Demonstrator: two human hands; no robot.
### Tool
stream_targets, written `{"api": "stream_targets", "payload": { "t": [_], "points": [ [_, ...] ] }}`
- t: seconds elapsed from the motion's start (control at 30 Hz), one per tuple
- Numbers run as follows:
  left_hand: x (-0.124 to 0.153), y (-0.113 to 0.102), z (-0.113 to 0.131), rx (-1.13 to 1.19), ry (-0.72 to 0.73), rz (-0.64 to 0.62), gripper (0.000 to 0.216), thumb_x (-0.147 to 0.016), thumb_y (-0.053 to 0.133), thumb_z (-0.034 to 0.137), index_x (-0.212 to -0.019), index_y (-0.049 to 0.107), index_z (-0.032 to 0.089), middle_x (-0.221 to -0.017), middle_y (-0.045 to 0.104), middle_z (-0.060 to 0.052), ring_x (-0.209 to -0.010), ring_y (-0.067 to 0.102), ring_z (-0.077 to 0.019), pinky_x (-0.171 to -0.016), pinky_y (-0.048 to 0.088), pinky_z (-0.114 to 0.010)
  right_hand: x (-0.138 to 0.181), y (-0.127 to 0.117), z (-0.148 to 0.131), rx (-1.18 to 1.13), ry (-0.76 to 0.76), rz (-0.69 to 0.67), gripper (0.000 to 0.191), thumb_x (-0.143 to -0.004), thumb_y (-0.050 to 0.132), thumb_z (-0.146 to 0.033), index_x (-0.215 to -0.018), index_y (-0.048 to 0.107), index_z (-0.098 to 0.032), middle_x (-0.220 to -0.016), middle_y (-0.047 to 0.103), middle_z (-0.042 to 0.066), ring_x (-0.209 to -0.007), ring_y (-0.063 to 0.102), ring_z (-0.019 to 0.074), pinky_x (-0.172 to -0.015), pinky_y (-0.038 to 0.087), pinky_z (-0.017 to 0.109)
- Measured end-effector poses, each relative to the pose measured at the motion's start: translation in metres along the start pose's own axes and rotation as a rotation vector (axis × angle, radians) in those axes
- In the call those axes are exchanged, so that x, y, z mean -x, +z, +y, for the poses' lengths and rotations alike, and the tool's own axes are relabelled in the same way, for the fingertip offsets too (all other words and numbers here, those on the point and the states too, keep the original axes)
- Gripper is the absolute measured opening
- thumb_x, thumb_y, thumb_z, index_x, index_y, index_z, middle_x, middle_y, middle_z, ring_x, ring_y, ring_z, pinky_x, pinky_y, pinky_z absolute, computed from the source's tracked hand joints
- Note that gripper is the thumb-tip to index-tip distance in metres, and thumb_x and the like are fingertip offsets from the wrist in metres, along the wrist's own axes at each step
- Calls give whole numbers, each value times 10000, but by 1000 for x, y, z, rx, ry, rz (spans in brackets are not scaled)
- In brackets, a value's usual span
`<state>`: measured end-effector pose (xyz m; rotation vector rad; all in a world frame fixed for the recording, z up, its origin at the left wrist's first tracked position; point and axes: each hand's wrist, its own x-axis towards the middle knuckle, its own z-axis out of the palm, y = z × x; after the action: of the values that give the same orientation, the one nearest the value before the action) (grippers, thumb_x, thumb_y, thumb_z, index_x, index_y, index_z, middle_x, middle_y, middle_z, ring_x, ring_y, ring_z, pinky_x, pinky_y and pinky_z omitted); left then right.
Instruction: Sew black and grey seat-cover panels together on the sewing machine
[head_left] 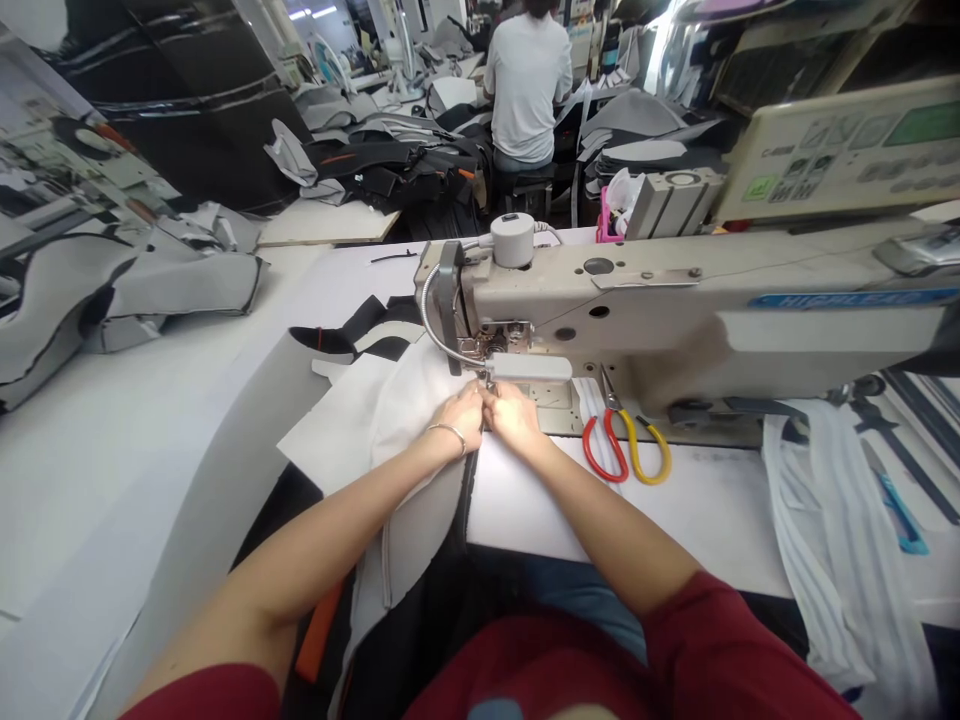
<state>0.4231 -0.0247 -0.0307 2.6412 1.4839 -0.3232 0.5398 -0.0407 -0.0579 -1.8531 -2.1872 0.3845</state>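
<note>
Writing: my sewing machine [675,290] bears a blue label [847,298] with pale capitals, too smeared for me to read; the control panel [847,150] above it shows green patches and small marks, none legible.
Hidden: the needle and my fingertips are lost under the machine's head, behind its small white bar; my upper arms are cut off by the lower edge.
Left hand [459,415]: fingers drawn in narrow, holding down the white fabric [397,400]; a thin bracelet [448,430] sits on the wrist.
Right hand [514,412]: touching my left, fingers bunched on the same cloth.
White fabric: pale, matte, gently creased, lying on the surface [675,510] at the needle and trailing over the near edge beside a dark seam.
Scissors [626,445]: one red loop and one yellow, just beside my right hand.
Behind: a person [527,85] in a white shirt, back turned, at another bench.
</note>
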Motion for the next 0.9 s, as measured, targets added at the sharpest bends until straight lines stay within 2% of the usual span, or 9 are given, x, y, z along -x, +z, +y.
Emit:
{"api": "stream_targets", "payload": {
  "t": [0.23, 0.47, 0.57, 0.63, 0.67, 0.73, 0.83, 0.9],
  "points": [
    [-2, 0, -4, 40, 6, -24, 558, -637, 458, 160, -1186, 367, 124, -1339, 275, -83, -1057, 468, -226, -890, 401, -289, -1, 1, 0, -55, 46, 8, 390, -820, 323, -248, -1190, 446, -246, -981, 518, 71, -907, 433, 194, -694, 345, 261],
    [1, -3, 0, 38, -30, -20, 515, -635, 459, 153, -1146, 413, 102, -1347, 261, -100, -1056, 476, -240, -889, 408, -298, -2, -3, -1, -70, 37, -10, 400, -802, 332, -225, -1183, 454, -229, -1001, 525, 75, -945, 437, 198, -724, 358, 270],
    [7, -3, 0, 44, -70, -6, 459, -640, 457, 151, -1096, 452, 103, -1357, 248, -100, -1074, 464, -241, -899, 404, -297, 3, -9, 1, -50, 44, -35, 345, -813, 333, -238, -1108, 511, -224, -968, 532, 67, -870, 480, 181, -686, 355, 266],
    [9, -3, -4, 77, -79, 10, 396, -638, 460, 148, -1031, 490, 111, -1354, 265, -92, -1111, 431, -236, -921, 388, -300, 15, -12, 1, 31, -4, -24, 288, -820, 333, -216, -977, 570, -176, -885, 539, 80, -782, 497, 174, -674, 342, 287],
    [10, -2, -7, 104, -69, 15, 353, -631, 466, 149, -980, 513, 120, -1348, 283, -84, -1130, 412, -229, -931, 379, -295, 23, -13, 0, 89, -68, -1, 270, -822, 329, -188, -908, 583, -153, -837, 538, 86, -750, 495, 175, -670, 334, 303],
    [9, -2, -15, 178, -31, 17, 253, -610, 483, 147, -856, 542, 146, -1329, 329, -58, -1140, 401, -204, -932, 376, -270, 43, -12, -4, 190, -306, 60, 263, -825, 311, -132, -825, 574, -133, -772, 525, 89, -725, 478, 179, -652, 317, 323],
    [5, -3, -25, 293, -21, -9, 155, -580, 493, 141, -727, 533, 169, -1305, 374, -5, -1057, 471, -168, -889, 407, -246, 66, -6, -12, 219, -828, 154, 255, -851, 288, -128, -875, 540, -155, -857, 518, 86, -772, 457, 172, -639, 310, 314],
    [3, -5, -26, 326, -38, -26, 142, -570, 490, 139, -704, 524, 172, -1303, 378, 9, -1015, 498, -160, -866, 422, -251, 72, 0, -16, 190, -1098, 189, 229, -861, 303, -146, -931, 519, -171, -942, 508, 79, -835, 450, 163, -663, 314, 303]
  ]
}}
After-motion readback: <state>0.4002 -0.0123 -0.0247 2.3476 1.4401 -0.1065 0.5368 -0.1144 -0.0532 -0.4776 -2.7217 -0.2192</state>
